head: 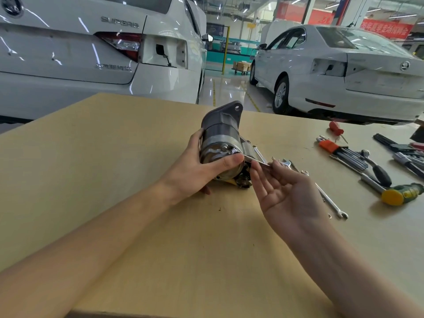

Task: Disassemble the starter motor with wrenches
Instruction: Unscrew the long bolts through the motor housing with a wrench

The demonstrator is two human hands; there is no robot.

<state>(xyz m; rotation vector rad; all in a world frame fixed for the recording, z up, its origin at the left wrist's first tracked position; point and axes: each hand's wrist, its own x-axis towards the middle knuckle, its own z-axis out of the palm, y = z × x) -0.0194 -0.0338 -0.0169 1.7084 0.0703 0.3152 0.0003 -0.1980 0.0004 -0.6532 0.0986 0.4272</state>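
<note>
The starter motor [220,131] lies on the wooden table [114,180], its grey nose housing pointing away and its shiny end cap towards me. My left hand [195,171] grips the end cap, fingers behind it and thumb across its face. A slim wrench [254,159] sits on a bolt at the cap's right rim and sticks out to the right. My right hand [284,193] is palm up with straight fingers; its fingertips touch the wrench shaft from below.
Loose wrenches [330,200] lie just right of my right hand. Further right are an orange hex key set [330,145], a ratchet [376,171], a yellow-headed hammer [399,195] and a red screwdriver [336,128]. Two white cars [344,65] stand beyond the table.
</note>
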